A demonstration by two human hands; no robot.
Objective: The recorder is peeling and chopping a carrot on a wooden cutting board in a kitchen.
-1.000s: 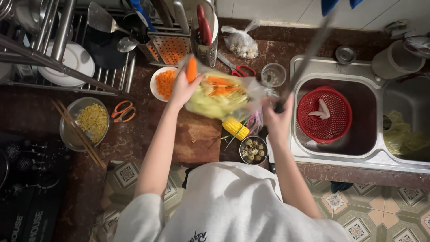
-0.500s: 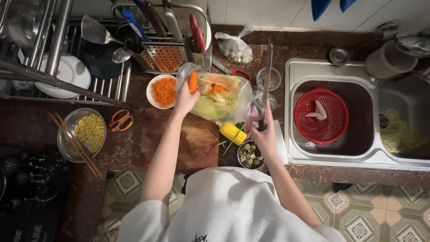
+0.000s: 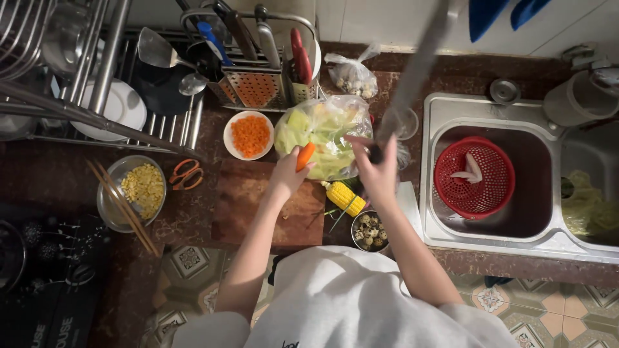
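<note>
My left hand [image 3: 287, 175] grips a carrot piece [image 3: 305, 156]; my right hand [image 3: 379, 169] grips a knife [image 3: 412, 74]. Cut carrot fills the plate [image 3: 249, 135]; this piece is left.

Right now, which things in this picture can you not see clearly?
Head view only:
- Knife: blurred along its length, top cut off by the edge.
- Right hand: its fingers wrap the handle, so the handle is hidden.
- Bag: pale greens inside, kind unclear through the plastic.
- Carrot: lower end hidden in the left hand.
- Small bowl: contents too small to name.
</note>
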